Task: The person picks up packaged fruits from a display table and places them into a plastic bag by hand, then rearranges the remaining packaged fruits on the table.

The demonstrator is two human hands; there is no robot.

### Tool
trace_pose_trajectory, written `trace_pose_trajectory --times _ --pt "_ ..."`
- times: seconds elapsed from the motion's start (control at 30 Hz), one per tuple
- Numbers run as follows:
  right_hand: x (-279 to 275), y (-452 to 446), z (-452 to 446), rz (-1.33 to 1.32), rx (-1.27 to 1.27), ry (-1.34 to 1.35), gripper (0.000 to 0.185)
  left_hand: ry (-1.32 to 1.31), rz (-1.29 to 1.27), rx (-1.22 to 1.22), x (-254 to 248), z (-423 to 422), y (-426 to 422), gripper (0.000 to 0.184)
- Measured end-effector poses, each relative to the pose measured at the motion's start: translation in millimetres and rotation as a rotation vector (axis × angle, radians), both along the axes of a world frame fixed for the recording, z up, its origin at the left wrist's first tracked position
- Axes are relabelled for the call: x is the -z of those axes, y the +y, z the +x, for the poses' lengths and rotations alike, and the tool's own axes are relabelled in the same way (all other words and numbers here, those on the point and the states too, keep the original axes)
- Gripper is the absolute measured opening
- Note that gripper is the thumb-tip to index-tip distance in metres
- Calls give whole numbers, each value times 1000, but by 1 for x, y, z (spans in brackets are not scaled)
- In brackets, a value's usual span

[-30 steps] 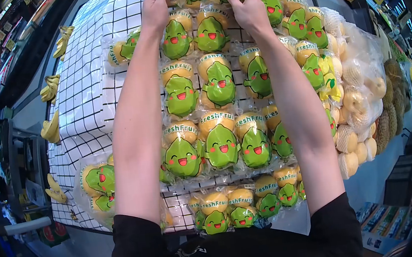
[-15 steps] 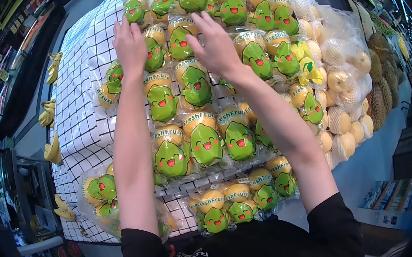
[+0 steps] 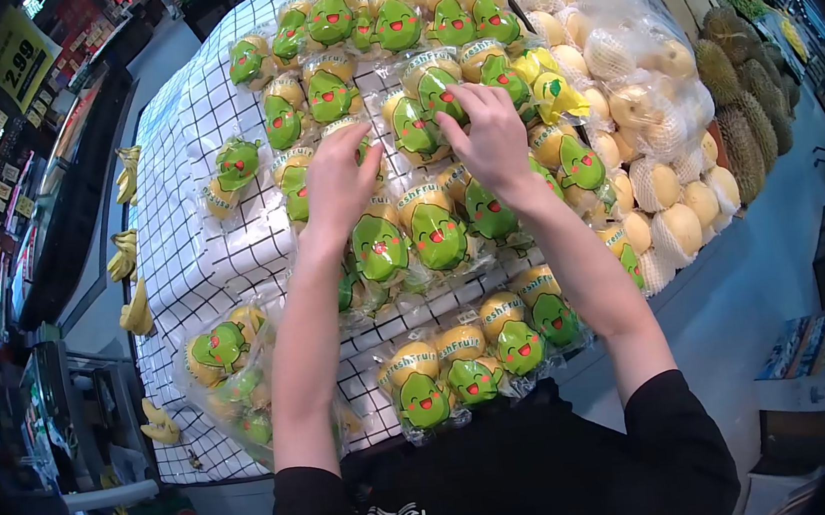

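Rows of clear bags of yellow round fruit, printed with green smiling cartoon faces and "FreshFruit", lie on a black-and-white checked cloth (image 3: 259,235). My left hand (image 3: 342,179) is over one bag in the middle column, largely hiding it; its fingers are curved, with the thumb apart. To the right, my right hand (image 3: 489,144) reaches to another fruit bag (image 3: 437,92). Its bent fingers are at that bag's right side, thumb spread below. I cannot tell how firmly either hand touches. A further fruit bag (image 3: 411,129) lies between the hands.
Netted pale fruit (image 3: 654,182) is piled at the right, beside a yellow bag (image 3: 556,94) and spiky durians (image 3: 742,137). Bananas (image 3: 136,307) hang along the left edge. More fruit bags (image 3: 422,397) line the front edge. A price sign (image 3: 20,59) stands far left.
The view has shifted. My left hand has come back from the far-left bags to the middle column, and my right hand has moved right to a different bag.
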State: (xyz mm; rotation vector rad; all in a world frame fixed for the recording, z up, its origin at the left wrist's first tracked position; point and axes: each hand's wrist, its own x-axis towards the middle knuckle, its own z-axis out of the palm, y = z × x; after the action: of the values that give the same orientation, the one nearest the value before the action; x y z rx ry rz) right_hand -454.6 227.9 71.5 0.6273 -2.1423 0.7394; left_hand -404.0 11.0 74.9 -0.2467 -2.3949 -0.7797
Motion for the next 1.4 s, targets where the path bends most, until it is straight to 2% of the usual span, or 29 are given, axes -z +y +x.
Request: trace_pose_trajectory --times 0.03,0.07,0.1,0.13,0.2,0.27,0.33,0.47,0.57,0.63,0.73,0.9,1.03,1.1,1.2,1.27,1.4 --pt "0 0 4 -6 2 4 47 6 -99 31 2 1 10 36" --pt "-1 -5 7 157 91 -44 63 10 -105 32 2 2 19 36" --pt "-1 -8 10 319 177 -93 78 11 -258 60 1 3 27 38" --pt "-1 -8 9 313 174 -91 78 8 -409 84 1 4 34 40" --pt "-3 -10 -1 484 255 -184 97 -20 -471 39 9 0 43 42" --pt "-7 -8 -9 482 250 -137 97 -81 -509 2 15 -6 47 44" --pt "-9 -2 -17 494 119 -177 91 -46 -500 4 20 -11 48 46" --pt "-9 1 -22 477 91 -135 87 40 -476 -32 26 -18 48 46" --pt "-18 9 -21 365 3 -163 77 19 -451 -41 27 -24 42 46" --pt "-22 15 -18 114 -175 -280 70 -5 -437 -47 28 -24 42 46" --pt "-25 28 5 112 -189 -353 66 -110 -411 -20 27 -24 42 47" --pt "-11 37 10 39 -197 -330 66 -114 -489 -1 16 -19 55 54" --pt "-5 37 8 31 -208 -304 66 -140 -503 -25 24 -28 59 58" --pt "-4 37 10 23 -209 -291 67 -62 -527 -99 33 -32 59 59" --pt "-3 37 16 60 -206 -328 68 -40 -540 -120 34 -40 55 59" --pt "2 37 17 84 -199 -228 67 -36 -535 -128 33 -39 58 59" --pt "2 41 25 90 -212 -236 67 -25 -466 -151 33 -40 64 49"
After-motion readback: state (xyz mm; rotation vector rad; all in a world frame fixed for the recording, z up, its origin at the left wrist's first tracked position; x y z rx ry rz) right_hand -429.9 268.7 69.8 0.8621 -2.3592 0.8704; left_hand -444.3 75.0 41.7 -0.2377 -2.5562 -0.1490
